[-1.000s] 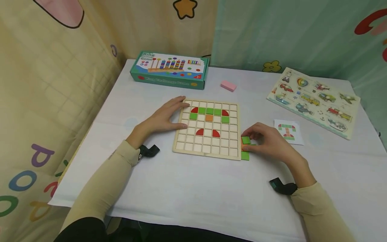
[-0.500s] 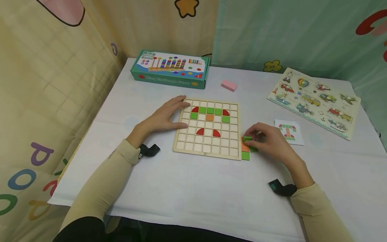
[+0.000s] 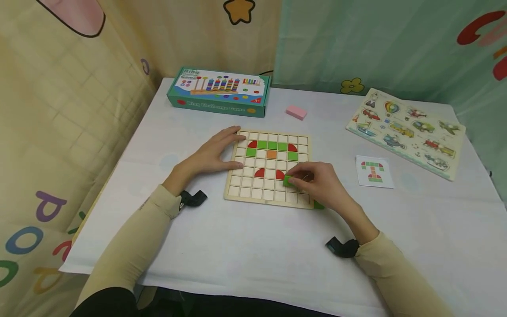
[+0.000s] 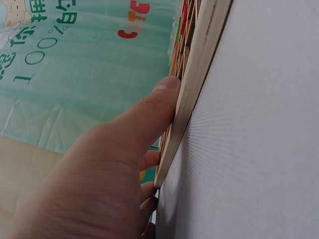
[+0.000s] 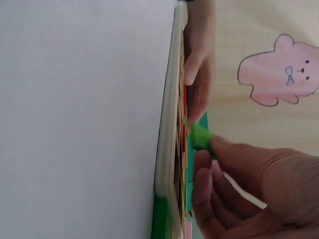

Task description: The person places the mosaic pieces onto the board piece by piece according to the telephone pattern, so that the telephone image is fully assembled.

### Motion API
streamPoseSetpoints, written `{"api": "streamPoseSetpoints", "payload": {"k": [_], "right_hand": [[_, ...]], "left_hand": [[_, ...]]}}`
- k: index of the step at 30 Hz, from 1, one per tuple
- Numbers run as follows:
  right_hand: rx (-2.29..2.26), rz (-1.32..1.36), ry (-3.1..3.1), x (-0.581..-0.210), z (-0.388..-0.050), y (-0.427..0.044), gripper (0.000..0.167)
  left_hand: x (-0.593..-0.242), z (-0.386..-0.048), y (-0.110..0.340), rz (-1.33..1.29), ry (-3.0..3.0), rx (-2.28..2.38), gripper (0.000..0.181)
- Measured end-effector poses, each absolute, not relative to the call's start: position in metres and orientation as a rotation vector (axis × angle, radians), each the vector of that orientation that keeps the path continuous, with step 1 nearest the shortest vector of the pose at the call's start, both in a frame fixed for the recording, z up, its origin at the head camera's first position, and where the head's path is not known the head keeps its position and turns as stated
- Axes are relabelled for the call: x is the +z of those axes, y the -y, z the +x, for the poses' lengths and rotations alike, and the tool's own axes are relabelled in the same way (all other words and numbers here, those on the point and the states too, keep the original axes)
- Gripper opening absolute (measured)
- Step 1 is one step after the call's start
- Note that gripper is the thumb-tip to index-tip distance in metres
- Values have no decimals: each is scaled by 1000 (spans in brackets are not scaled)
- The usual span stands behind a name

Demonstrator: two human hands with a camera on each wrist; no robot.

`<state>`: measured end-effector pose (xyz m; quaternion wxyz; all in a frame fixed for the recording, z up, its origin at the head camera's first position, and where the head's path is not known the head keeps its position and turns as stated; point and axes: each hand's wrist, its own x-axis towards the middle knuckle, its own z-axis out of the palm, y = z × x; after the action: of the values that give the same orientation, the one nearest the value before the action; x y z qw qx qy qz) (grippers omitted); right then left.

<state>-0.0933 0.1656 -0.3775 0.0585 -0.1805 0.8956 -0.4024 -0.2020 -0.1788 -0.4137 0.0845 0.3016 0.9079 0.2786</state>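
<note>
A wooden grid board (image 3: 245,200) lies on the table. Red quarter-round tiles (image 3: 259,173), green square tiles (image 3: 272,145) and one orange square tile (image 3: 271,154) sit in its cells. My left hand (image 3: 214,154) rests on the board's left edge, with thumb and fingers spread; in the left wrist view the thumb lies against the board edge (image 4: 197,79). My right hand (image 3: 322,182) pinches a green square tile (image 3: 287,181) between thumb and fingers above the lower right of the board, beside a red tile. The right wrist view shows that tile (image 5: 200,137) tilted.
Another green tile (image 3: 318,205) pokes out past the board's lower right edge, partly hidden by my right hand. A pattern card (image 3: 374,180) lies to the right. Farther back are a picture puzzle board (image 3: 412,127), a pink block (image 3: 296,112) and a ring game box (image 3: 218,105).
My right hand has picked up a green tile from the pieces beside the board and carried it left over the grid. The left hand stays on the board's edge.
</note>
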Motion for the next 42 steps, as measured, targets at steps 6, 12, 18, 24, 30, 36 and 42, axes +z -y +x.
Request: {"api": "streamPoseSetpoints", "payload": {"k": [6,12,18,24,30,36,42], "right_hand": [[-1354,-534,-2705,-394,-87,-155,14],[-1382,-678,-2768,-398,-86,-152,19],[-1358,-801,-2794,-402,-83,-152,23],[-1319,-833,-2884,-402,-81,-152,35],[-1263,-821,-2909,-403,-79,-153,39],[-1311,-709,-2888,-391,-85,-170,31],[-1287,-468,-2839,-381,-99,-210,25]], "left_hand": [[-416,-201,177,907,-2700,831,85],[-413,-202,179,908,-2721,806,85],[-413,-201,179,900,-2718,805,84],[-412,-202,178,892,-2720,789,85],[-413,-202,178,894,-2714,805,85],[-414,-203,181,924,-2717,819,85],[-414,-203,180,930,-2715,820,85]]}}
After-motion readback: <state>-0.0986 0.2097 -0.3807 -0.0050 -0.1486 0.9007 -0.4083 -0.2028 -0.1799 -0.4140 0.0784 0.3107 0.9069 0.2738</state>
